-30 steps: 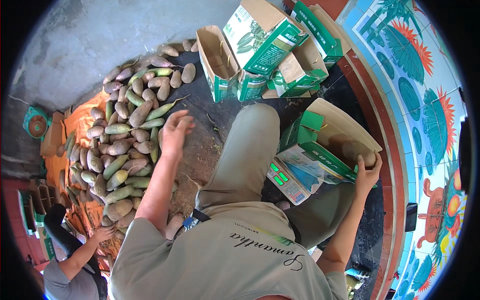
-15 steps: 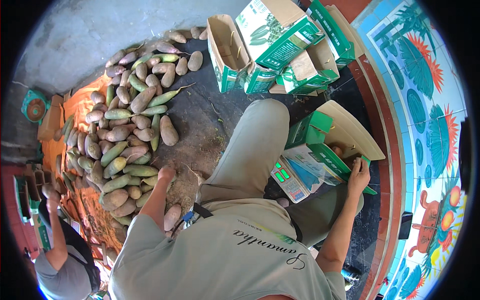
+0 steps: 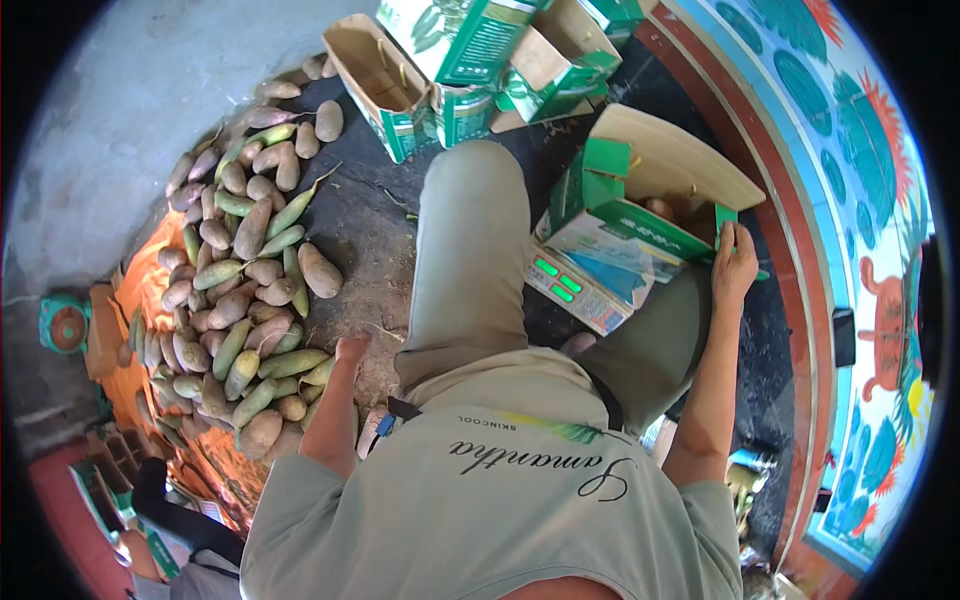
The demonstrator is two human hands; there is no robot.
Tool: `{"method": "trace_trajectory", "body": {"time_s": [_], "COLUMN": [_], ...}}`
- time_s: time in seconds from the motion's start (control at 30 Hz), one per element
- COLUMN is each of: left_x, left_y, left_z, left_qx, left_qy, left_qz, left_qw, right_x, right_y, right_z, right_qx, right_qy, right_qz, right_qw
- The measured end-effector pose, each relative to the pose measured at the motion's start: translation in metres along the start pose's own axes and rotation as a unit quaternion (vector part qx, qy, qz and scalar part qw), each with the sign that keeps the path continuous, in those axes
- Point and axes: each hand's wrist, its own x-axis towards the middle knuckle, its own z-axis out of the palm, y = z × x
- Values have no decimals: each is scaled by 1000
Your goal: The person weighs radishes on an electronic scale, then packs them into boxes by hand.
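My right hand (image 3: 735, 262) is closed on the flap at the near right corner of an open green-and-white cardboard box (image 3: 625, 228). Brownish radishes (image 3: 660, 207) show inside it. The box rests on a scale (image 3: 585, 290) with lit green digits, just beyond my right thigh. On the left, my left hand (image 3: 352, 348) is low over the dirt beside my left thigh, near the right side of a heap of green and brown radishes (image 3: 250, 235). Its fingers point down and are hidden, so whether it holds anything cannot be made out. A thin root lies near it.
Several open cardboard boxes (image 3: 460, 110) stand beyond my left knee. A red-brown ledge (image 3: 790, 300) and a painted tile wall run along the right. Orange sheeting (image 3: 160, 275) lies under the heap. A green fan (image 3: 65, 325) and another person (image 3: 195, 560) are at far left.
The whole view has turned and shifted, so boxes and heap sit differently. My right hand stays on the box flap. My left hand remains low beside the heap, with its fingers still hidden.
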Motion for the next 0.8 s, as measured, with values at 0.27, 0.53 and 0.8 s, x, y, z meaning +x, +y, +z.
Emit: {"method": "trace_trajectory", "body": {"time_s": [0.27,0.53,0.8], "left_x": [-15,-49,-50], "left_y": [8,32,29], "left_z": [-7,-5,-13], "left_qx": [-48,-173,87], "left_qy": [4,-17,-92], "left_qz": [-81,-166,-65], "left_qw": [996,971,990], "right_x": [-8,-18,-22], "right_y": [12,32,37], "right_z": [0,-6,-5], "right_qx": [2,2,7], "right_qy": [49,83,111], "right_qz": [33,47,40], "right_qw": [998,995,993]}}
